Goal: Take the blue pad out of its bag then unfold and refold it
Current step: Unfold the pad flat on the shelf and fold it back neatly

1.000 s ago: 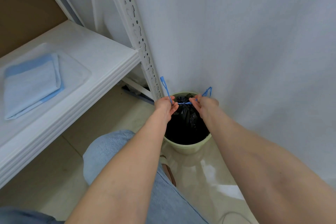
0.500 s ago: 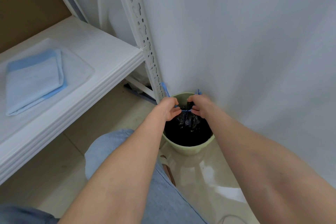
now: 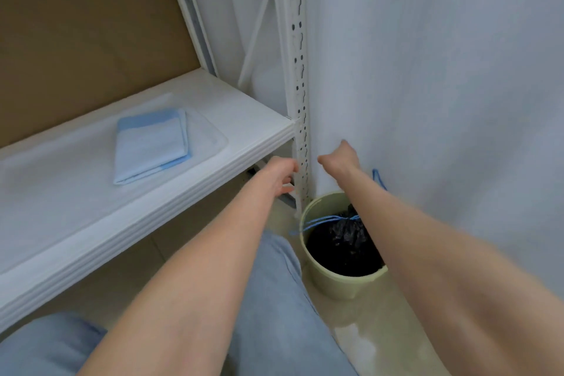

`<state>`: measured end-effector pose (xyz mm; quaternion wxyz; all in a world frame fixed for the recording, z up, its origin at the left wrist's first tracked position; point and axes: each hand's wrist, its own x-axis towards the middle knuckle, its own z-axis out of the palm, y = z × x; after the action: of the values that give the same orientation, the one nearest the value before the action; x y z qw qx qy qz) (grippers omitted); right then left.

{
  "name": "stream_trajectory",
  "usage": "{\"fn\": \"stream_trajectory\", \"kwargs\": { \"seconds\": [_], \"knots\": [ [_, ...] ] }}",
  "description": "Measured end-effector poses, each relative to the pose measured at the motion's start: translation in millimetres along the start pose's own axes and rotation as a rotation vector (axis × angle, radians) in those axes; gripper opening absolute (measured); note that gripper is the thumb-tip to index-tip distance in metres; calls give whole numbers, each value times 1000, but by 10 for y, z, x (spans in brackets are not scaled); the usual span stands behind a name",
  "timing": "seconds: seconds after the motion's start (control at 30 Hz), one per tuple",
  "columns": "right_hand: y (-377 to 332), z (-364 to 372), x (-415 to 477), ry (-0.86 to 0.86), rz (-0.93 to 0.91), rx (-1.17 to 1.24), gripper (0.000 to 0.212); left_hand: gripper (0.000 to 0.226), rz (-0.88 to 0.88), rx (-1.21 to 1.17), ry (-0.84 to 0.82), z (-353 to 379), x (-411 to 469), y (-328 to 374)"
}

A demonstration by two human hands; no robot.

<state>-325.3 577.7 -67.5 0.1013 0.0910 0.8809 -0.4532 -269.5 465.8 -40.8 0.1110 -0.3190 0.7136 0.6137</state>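
The folded blue pad (image 3: 149, 146) lies inside a clear plastic bag (image 3: 210, 139) on the white shelf (image 3: 238, 119) at the left. Both my hands are raised in front of the shelf's upright post. My left hand (image 3: 282, 175) hovers by the shelf's front corner, right of the pad, with its fingers loosely curled and nothing in it. My right hand (image 3: 337, 162) is just right of the post, also loosely curled and holding nothing. Neither hand touches the pad or its bag.
A pale green bin (image 3: 345, 281) stands on the floor below my right forearm, holding a tied black bag (image 3: 341, 247) with blue drawstrings (image 3: 320, 220) draped over the rim. The perforated post (image 3: 300, 101) and a white wall are behind. My jeans-clad knee (image 3: 274, 299) is below.
Both hands have let go of the blue drawstrings and risen from the bin toward the shelf. The view has swung up and left, bringing the pad nearer the centre.
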Motion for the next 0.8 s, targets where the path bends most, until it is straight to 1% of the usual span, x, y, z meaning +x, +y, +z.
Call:
{"fn": "stream_trajectory", "kwargs": {
  "seconds": [0.07, 0.13, 0.17, 0.23, 0.27, 0.37, 0.43, 0.57, 0.8],
  "knots": [
    [-280, 62, -113, -20, -82, -22, 60, 39, 50, 21, 44, -202, -43, 62],
    [-561, 168, -202, -43, -166, -39, 56, 25, 139, 72, 128, -417, -122, 121],
    [-703, 230, -253, -45, -205, -58, 55, 26, 202, 105, 169, -536, -154, 147],
    [-971, 372, -367, -55, -269, -101, 57, 38, 313, 200, 266, -789, -204, 200],
    [-1097, 452, -444, -69, -295, -125, 59, 41, 364, 248, 320, -920, -249, 221],
    [-1464, 745, -631, -102, -355, -176, 58, 37, 467, 308, 444, -1339, -317, 243],
    [-1675, 962, -744, -110, -408, -207, 56, 35, 481, 326, 516, -1619, -337, 206],
    [-2006, 1428, -949, -166, -487, -248, 53, 34, 461, 367, 604, -2142, -336, 64],
    [-2338, 2293, -1089, -333, -637, -396, 52, 34, 344, 509, 717, -2948, -167, -276]
  ]
}}
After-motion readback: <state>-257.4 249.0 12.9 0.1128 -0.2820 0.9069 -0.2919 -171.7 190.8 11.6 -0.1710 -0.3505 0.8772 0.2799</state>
